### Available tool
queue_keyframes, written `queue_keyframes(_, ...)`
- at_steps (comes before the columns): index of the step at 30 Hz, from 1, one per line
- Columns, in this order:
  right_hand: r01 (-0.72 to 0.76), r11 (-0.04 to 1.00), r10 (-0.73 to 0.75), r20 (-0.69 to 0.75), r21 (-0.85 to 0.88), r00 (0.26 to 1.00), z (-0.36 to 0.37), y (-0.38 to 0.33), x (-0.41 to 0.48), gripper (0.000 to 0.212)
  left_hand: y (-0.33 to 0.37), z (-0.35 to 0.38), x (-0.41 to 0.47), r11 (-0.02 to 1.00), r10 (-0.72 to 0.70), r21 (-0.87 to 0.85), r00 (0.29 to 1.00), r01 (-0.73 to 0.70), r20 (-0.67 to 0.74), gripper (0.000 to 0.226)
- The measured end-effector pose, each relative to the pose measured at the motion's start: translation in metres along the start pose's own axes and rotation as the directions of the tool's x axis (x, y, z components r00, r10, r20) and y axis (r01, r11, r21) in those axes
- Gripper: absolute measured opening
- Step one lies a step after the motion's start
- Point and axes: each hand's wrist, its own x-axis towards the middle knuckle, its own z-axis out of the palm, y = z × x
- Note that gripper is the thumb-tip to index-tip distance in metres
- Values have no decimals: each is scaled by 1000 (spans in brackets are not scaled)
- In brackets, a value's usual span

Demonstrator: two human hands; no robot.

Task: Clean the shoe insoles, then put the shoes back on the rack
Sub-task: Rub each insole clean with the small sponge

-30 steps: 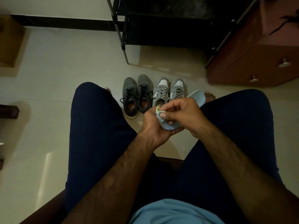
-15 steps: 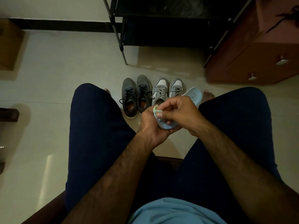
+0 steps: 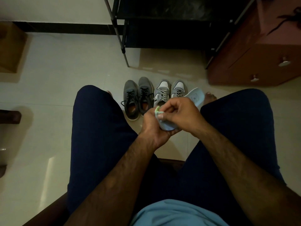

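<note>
Between the knees, above the floor, a pale blue insole is held up in both hands. Its long axis is set on a slant, from the near end low at the left to the far end higher at the right. The rounded far end is pointed away from the person and to the right, toward the toes of the bare right foot. The printed face is turned upward. The near end is gripped from below by the left hand, with the fingers curled under it. A small green-and-white cloth is pinched by the right hand between thumb and curled fingers and is pressed against the near part of the insole. The middle of the insole is hidden by that hand.

Just beyond the hands, two pairs of shoes are stood side by side on the pale tiled floor, toes pointed away: grey-and-white sneakers on the right and dark grey sneakers with black laces on the left. Farther off, a black shoe rack is set against the wall, and a reddish-brown cabinet with round metal knobs is placed just to its right. Dark blue trousers and a light blue shirt are worn.
</note>
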Motion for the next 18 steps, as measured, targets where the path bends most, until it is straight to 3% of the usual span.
queue_keyframes(3,-15,991,2,95,134,995,-4,-2,-6,17,0,0,-1,1000,0,-31,1000,1,31,66)
queue_keyframes(6,16,985,-16,0,173,1000,-7,0,-2,20,-1,3,-1,998,19,-60,997,-15,72,67)
queue_keyframes(9,46,968,-34,-51,247,998,-11,2,1,36,2,4,-3,995,49,-90,997,-43,68,60)
queue_keyframes(13,20,996,-20,6,85,1000,-27,15,6,38,7,3,-3,994,50,-95,999,-48,11,61)
queue_keyframes(18,-134,986,156,243,-103,957,-39,25,9,30,5,6,-4,996,9,-93,999,-12,-36,49)
